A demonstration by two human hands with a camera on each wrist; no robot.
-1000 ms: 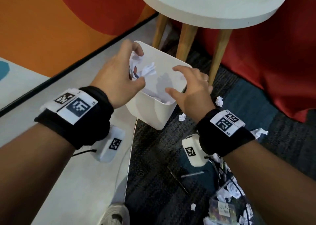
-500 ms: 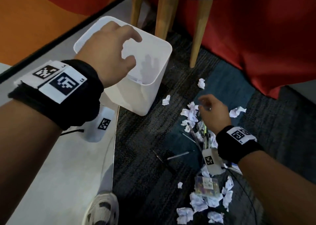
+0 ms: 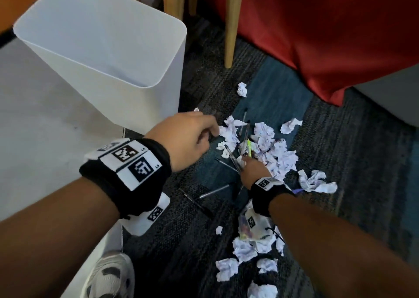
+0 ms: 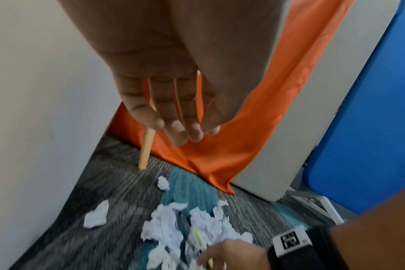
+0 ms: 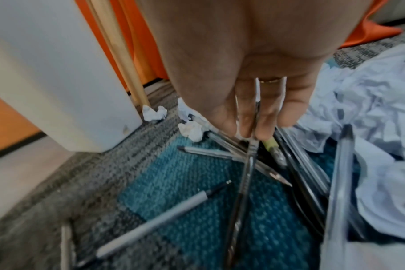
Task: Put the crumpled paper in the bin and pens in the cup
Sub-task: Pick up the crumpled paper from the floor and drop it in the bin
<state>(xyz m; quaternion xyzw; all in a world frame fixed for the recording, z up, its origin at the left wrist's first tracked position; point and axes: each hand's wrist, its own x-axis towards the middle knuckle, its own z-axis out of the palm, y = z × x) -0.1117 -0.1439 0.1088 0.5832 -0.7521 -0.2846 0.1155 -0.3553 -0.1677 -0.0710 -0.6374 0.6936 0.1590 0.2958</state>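
Right hand [image 3: 252,169] is down in the pile of pens [image 5: 210,153], fingers [image 5: 264,117] pointing down with one pen passing between them, though I can't tell if it's really gripped. Left hand [image 3: 188,139] hovers above the carpet [image 3: 353,152] with fingers loosely hanging, holding nothing. Crumpled paper [image 3: 272,148] is scattered just past both hands and back toward the person. The white bin [image 3: 118,71] stands just left of the left hand. Wristbands carry square black-and-white codes, no readable words.
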